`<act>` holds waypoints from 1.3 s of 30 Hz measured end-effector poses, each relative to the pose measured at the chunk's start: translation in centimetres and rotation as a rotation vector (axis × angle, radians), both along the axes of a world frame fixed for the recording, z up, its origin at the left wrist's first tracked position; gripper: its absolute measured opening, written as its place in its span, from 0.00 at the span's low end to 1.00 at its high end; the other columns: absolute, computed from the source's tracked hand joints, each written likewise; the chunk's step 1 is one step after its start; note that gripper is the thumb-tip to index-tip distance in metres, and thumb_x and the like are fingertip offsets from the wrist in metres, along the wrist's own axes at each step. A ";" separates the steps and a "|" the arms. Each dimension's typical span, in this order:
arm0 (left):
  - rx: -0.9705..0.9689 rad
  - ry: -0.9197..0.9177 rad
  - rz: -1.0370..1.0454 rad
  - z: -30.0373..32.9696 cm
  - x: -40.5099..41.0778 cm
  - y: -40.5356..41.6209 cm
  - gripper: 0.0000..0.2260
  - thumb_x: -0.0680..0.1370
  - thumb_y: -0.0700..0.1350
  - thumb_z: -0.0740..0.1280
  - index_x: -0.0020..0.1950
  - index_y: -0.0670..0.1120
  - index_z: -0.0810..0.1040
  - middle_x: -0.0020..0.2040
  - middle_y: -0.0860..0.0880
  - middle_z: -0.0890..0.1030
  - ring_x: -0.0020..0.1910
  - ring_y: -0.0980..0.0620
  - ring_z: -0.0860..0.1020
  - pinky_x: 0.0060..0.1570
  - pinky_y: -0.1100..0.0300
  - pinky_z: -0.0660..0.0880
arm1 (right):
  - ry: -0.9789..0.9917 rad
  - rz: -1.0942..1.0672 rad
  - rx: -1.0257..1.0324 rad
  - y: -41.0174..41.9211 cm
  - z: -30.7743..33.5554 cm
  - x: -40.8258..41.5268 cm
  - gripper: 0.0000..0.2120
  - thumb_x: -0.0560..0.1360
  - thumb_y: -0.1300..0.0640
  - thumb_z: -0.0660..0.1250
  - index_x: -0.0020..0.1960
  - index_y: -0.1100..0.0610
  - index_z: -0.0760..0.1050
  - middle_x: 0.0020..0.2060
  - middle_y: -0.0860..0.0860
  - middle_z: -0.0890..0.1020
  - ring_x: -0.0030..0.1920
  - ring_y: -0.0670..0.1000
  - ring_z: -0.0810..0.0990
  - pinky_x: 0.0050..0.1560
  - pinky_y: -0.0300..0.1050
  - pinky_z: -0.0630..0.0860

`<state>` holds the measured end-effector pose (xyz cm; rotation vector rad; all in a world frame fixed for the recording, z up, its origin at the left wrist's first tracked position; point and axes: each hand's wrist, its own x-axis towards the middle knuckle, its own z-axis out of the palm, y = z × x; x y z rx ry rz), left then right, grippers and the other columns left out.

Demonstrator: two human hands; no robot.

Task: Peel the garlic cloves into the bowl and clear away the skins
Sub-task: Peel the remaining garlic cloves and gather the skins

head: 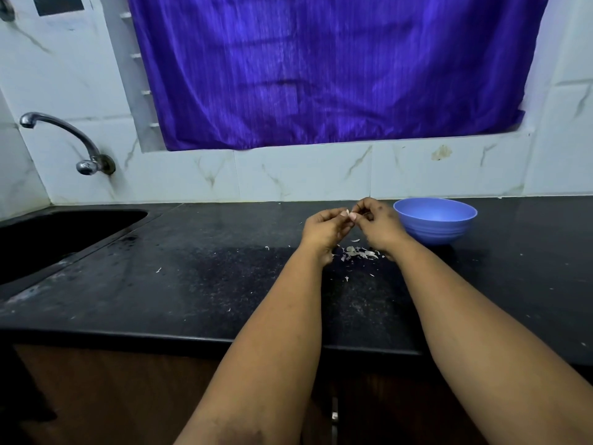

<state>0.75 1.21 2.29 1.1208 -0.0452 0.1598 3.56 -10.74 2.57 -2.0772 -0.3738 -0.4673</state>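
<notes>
Over the black counter (205, 284), my left hand (324, 228) and my right hand (375, 224) meet fingertip to fingertip. Both pinch a small pale garlic clove (350, 216) between them; most of it is hidden by the fingers. Just to the right of my right hand stands a blue bowl (435, 221); its inside is not visible from here. Under my wrists lies a small heap of papery garlic skins (357, 253), with loose flakes scattered around it.
A black sink (61, 236) is set into the counter at the left, with a metal tap (64, 139) on the tiled wall above it. A purple curtain (321, 69) hangs behind. The counter's front edge runs just below my forearms.
</notes>
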 end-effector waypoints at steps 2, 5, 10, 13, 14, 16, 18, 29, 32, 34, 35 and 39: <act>-0.057 -0.013 -0.031 0.2 -0.2 0.1 0.05 0.78 0.32 0.65 0.44 0.39 0.78 0.36 0.46 0.82 0.35 0.56 0.82 0.42 0.67 0.80 | -0.005 -0.023 -0.011 0.0 0.0 0.0 0.09 0.77 0.53 0.66 0.39 0.46 0.71 0.43 0.50 0.80 0.43 0.52 0.77 0.46 0.50 0.76; -0.061 -0.035 -0.027 0.3 -0.2 -0.1 0.08 0.79 0.31 0.62 0.44 0.40 0.77 0.41 0.46 0.81 0.38 0.55 0.79 0.44 0.68 0.78 | 0.003 -0.059 0.022 0.0 0.1 0.0 0.05 0.78 0.53 0.65 0.44 0.49 0.72 0.43 0.50 0.79 0.45 0.53 0.77 0.49 0.50 0.76; -0.075 -0.055 -0.021 0.4 -0.2 -0.1 0.08 0.78 0.30 0.62 0.43 0.40 0.77 0.42 0.46 0.80 0.37 0.56 0.80 0.43 0.68 0.79 | 0.016 -0.144 0.157 -0.1 0.6 -0.7 0.05 0.71 0.60 0.71 0.39 0.53 0.77 0.40 0.50 0.82 0.45 0.52 0.81 0.47 0.45 0.78; -0.061 -0.078 -0.018 0.3 0.0 -0.1 0.08 0.77 0.28 0.63 0.44 0.39 0.77 0.43 0.45 0.80 0.37 0.55 0.81 0.43 0.67 0.79 | 0.017 -0.160 0.185 -0.3 0.8 -0.7 0.06 0.67 0.61 0.73 0.35 0.54 0.78 0.36 0.52 0.84 0.41 0.53 0.83 0.46 0.49 0.81; -0.052 -0.087 -0.019 0.3 0.0 -0.1 0.09 0.76 0.27 0.63 0.45 0.39 0.77 0.42 0.44 0.80 0.37 0.55 0.81 0.44 0.67 0.79 | 0.024 -0.161 0.201 -0.4 0.8 -0.7 0.07 0.66 0.62 0.74 0.34 0.53 0.78 0.35 0.53 0.84 0.40 0.53 0.84 0.46 0.51 0.82; -0.043 -0.095 -0.025 0.2 0.0 -0.1 0.09 0.76 0.26 0.63 0.45 0.38 0.77 0.39 0.45 0.82 0.36 0.55 0.82 0.45 0.66 0.80 | 0.036 -0.176 0.227 -0.4 0.8 -0.7 0.08 0.65 0.63 0.74 0.34 0.52 0.78 0.33 0.53 0.84 0.38 0.53 0.84 0.45 0.52 0.82; -0.032 -0.097 -0.017 0.2 -0.1 -0.1 0.08 0.75 0.27 0.64 0.46 0.38 0.78 0.36 0.47 0.83 0.36 0.55 0.82 0.45 0.65 0.80 | 0.042 -0.198 0.259 -0.5 0.8 -0.7 0.09 0.64 0.63 0.75 0.35 0.52 0.77 0.32 0.53 0.83 0.36 0.53 0.83 0.42 0.49 0.82; 0.072 -0.103 0.085 0.1 -0.2 -0.3 0.09 0.71 0.29 0.70 0.42 0.42 0.79 0.39 0.46 0.80 0.40 0.53 0.78 0.47 0.66 0.78 | 0.212 -0.213 0.180 -0.4 0.4 -0.7 0.04 0.67 0.60 0.70 0.35 0.58 0.82 0.34 0.51 0.84 0.36 0.51 0.81 0.40 0.41 0.78; 0.136 -0.110 0.118 0.1 -0.3 -0.3 0.09 0.71 0.29 0.71 0.43 0.42 0.79 0.39 0.46 0.79 0.39 0.54 0.77 0.44 0.68 0.78 | 0.255 -0.176 0.290 -0.3 0.4 -0.4 0.05 0.71 0.62 0.70 0.37 0.58 0.81 0.34 0.53 0.85 0.37 0.51 0.85 0.47 0.50 0.83; 0.158 -0.112 0.126 0.1 -0.4 -0.2 0.09 0.71 0.29 0.72 0.43 0.43 0.79 0.37 0.47 0.78 0.38 0.55 0.76 0.40 0.70 0.77 | 0.264 -0.154 0.358 -0.2 0.4 -0.5 0.04 0.71 0.64 0.70 0.38 0.58 0.79 0.35 0.54 0.84 0.35 0.51 0.85 0.46 0.50 0.83; 0.160 -0.110 0.127 0.2 -0.5 -0.2 0.09 0.71 0.29 0.72 0.43 0.43 0.79 0.37 0.47 0.77 0.37 0.55 0.76 0.39 0.70 0.77 | 0.258 -0.150 0.376 -0.3 0.4 -0.6 0.04 0.71 0.64 0.70 0.38 0.58 0.79 0.35 0.54 0.84 0.34 0.50 0.85 0.44 0.49 0.83; 0.169 -0.115 0.143 0.3 -0.7 -0.3 0.10 0.70 0.29 0.72 0.42 0.43 0.79 0.35 0.47 0.77 0.34 0.57 0.76 0.36 0.70 0.76 | 0.203 -0.144 0.427 -0.3 0.8 -1.2 0.05 0.69 0.64 0.71 0.36 0.57 0.79 0.35 0.56 0.85 0.30 0.46 0.82 0.31 0.38 0.76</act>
